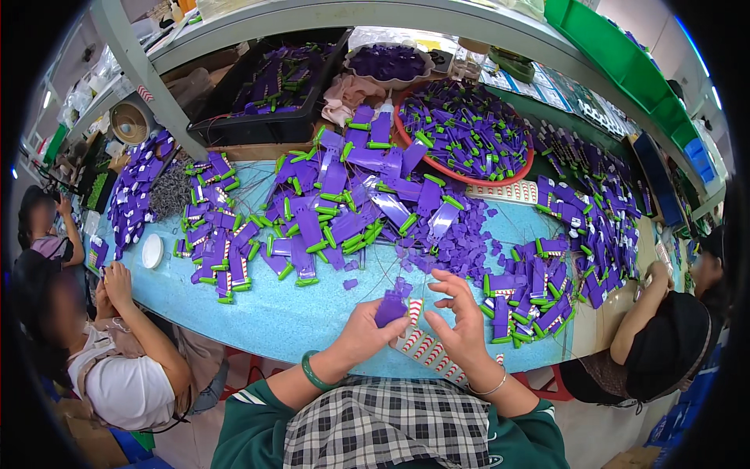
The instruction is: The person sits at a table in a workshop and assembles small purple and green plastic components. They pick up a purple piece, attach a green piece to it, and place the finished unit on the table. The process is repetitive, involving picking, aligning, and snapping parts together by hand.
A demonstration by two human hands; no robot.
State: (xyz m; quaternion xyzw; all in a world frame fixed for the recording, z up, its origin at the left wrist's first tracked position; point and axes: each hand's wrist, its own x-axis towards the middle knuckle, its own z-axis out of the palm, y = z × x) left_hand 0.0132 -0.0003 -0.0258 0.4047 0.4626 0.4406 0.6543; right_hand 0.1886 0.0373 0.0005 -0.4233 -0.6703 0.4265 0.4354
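My left hand [362,331] is closed around a flat purple plastic piece [392,306], held above the near edge of the table. Beside it, my right hand [461,319] has its fingers apart. A small red-and-white striped sticker [416,310] shows between the piece and my right thumb; which one it is attached to, I cannot tell. Below both hands lies a sheet of striped stickers [426,349], partly covered by my right hand. Just beyond my hands is a heap of small loose purple parts [457,246]. Thin wires stick up near the held piece.
Purple pieces with green ends [312,227] pile up ahead, with a striped group [535,289] at the right. Behind stand a red-rimmed basket [512,181] and a black crate [269,127], under a shelf frame [359,14]. Co-workers [129,352] sit at both sides.
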